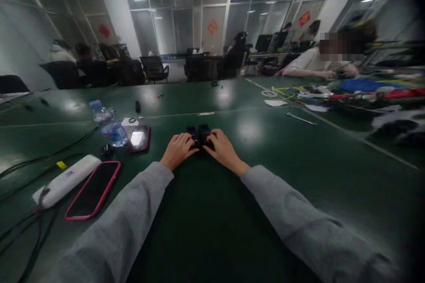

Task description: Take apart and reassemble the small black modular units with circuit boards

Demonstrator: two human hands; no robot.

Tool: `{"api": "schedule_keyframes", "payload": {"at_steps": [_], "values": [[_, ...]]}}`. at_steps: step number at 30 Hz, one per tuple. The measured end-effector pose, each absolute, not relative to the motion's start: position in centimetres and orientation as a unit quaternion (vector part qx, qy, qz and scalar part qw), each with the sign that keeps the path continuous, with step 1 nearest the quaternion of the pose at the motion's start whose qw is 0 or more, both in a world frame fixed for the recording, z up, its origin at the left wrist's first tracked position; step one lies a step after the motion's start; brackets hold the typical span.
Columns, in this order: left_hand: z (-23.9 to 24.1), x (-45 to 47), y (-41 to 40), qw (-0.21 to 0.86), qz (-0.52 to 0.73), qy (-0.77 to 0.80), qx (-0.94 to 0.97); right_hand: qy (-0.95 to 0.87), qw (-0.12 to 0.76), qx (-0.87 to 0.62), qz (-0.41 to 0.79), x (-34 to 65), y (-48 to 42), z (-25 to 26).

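Note:
Both of my hands rest on the dark green table (252, 172), side by side in front of me. My left hand (177, 150) has its fingers curled onto the left of two small black box-like objects (199, 134). My right hand (222, 148) curls its fingers on the right one. The two black pieces stand close together, touching or nearly so, and my fingers hide their near sides. Grey sleeves cover both forearms.
To the left lie a pink-cased phone (93, 189), a white power bank (66, 180) with cables, a second phone (138, 139), and a water bottle (109, 124) on its side. A seated person (318, 64) works at the far right among wires and parts. Office chairs stand behind.

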State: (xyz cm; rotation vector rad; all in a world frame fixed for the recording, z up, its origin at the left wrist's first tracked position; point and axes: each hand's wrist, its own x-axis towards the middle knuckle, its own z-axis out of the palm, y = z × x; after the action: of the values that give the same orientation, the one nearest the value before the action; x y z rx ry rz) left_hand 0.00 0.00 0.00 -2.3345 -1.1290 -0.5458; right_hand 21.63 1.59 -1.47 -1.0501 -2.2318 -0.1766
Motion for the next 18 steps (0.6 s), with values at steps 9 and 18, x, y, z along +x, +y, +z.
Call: {"api": "schedule_keyframes", "payload": {"at_steps": [9, 18], "values": [[-0.27, -0.18, 0.3, 0.227, -0.185, -0.423, -0.858, -0.859, 0.305, -0.41, -0.044, 21.62, 1.79, -1.93], [-0.55, -0.33, 0.48, 0.232, -0.18, -0.411, -0.863, -0.868, 0.317, -0.382, -0.017, 21.81, 1.64, -1.87]]}}
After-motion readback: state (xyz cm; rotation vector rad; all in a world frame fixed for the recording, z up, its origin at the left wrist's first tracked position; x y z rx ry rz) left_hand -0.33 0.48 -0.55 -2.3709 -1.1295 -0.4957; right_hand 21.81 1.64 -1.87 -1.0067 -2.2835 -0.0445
